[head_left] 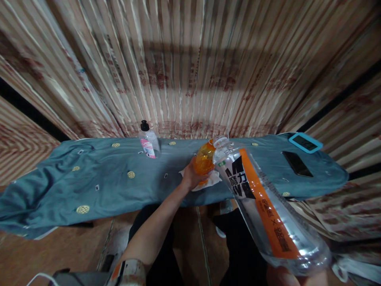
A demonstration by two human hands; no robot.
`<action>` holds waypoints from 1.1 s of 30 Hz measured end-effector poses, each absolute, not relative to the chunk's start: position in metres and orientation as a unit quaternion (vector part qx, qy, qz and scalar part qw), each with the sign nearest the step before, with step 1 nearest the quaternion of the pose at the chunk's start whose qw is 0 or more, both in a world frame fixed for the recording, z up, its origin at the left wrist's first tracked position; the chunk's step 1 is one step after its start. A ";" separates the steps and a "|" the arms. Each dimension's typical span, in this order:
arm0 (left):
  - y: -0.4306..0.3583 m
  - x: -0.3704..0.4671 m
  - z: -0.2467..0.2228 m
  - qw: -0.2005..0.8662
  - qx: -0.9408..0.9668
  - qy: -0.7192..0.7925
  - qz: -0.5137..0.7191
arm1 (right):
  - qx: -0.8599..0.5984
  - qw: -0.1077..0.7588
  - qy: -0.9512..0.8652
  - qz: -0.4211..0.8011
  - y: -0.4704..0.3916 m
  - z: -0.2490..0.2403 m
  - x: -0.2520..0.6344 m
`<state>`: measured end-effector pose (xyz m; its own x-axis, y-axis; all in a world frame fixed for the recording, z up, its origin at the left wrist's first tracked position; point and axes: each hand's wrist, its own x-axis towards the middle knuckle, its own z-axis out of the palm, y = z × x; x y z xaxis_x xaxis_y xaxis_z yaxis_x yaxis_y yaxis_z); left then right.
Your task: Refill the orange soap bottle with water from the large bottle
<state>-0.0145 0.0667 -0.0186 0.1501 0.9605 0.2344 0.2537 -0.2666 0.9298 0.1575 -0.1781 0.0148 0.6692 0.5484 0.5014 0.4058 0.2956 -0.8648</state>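
Note:
My left hand is closed around a bottle of orange liquid, which leans to the right over a crumpled white tissue on the cloth. Close to the camera, a large clear plastic bottle with an orange label slants up and to the left. Its uncapped mouth appears right beside the orange bottle's top; whether the two touch I cannot tell. At the lower edge, my right hand grips the clear bottle near its base, with most of the hand hidden or out of frame.
A blue-grey patterned cloth covers the narrow table. On it stand a clear pump bottle with a black top and pink label, a dark phone, and a blue-framed digital display. Striped curtains hang behind and at both sides.

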 end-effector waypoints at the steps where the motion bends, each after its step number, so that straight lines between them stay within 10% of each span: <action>1: 0.067 -0.015 -0.018 0.391 0.647 0.471 0.455 | -0.593 0.692 -0.408 0.056 -0.179 0.017 0.156; 33: 0.059 -0.015 -0.003 0.406 0.645 0.493 0.420 | -0.605 0.530 -0.587 -0.089 -0.187 0.030 0.179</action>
